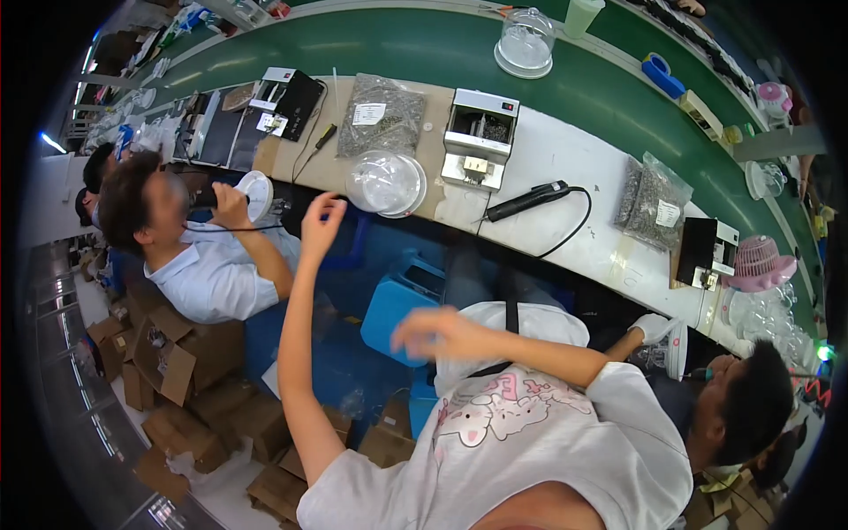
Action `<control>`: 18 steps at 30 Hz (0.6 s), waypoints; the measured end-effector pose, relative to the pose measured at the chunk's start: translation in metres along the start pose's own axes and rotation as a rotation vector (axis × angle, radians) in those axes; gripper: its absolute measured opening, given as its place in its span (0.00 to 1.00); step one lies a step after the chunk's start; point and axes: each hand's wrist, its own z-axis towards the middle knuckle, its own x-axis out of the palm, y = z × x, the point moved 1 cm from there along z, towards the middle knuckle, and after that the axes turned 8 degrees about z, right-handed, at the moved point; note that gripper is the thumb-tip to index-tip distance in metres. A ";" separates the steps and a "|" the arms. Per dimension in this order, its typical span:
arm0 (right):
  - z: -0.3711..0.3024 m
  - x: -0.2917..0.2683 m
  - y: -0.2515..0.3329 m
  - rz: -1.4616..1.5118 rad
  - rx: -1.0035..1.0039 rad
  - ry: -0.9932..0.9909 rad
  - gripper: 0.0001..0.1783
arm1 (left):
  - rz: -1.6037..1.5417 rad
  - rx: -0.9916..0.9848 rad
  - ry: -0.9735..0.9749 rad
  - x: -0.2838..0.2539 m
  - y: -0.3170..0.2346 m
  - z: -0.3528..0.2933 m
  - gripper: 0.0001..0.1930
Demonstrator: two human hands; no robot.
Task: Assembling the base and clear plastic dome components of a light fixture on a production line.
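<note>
Clear plastic catches the light in the white-rimmed dome (382, 179) at the near edge of the bench (561, 159), just in front of a bag of small dark pieces (382, 117) with a pale label. From where I stand, the person's left hand (321, 225) is raised close to that dome, on its left; its grip looks released, fingers loosely bent with the thumb near them, and I can't say for certain whether a fingertip touches the rim. Their right hand (449, 334) is a blur in front of the body, above the lap, so I cannot tell how its grip stands. Right of the dome sits a black-and-white feeder (480, 132), and nearer the edge a black powered screwdriver (528, 201) lies with its cord looping over the front. A second bag (652, 203) and a pink fan (760, 262) are farther right. Over on the left, a slim screwdriver (328, 136) lies near another feeder (287, 103). One more clear dome (526, 44) stands on the green surface (424, 55) behind. To the left, a co-worker in a light blue shirt (221, 274) holds up a round white piece (256, 196); to the right, a co-worker's gloved hand (652, 328) is at another white-rimmed piece (677, 352).
</note>
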 end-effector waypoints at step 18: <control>0.156 -0.177 -0.208 -0.088 0.305 -1.073 0.25 | -1.313 -0.809 0.044 0.136 0.108 0.017 0.19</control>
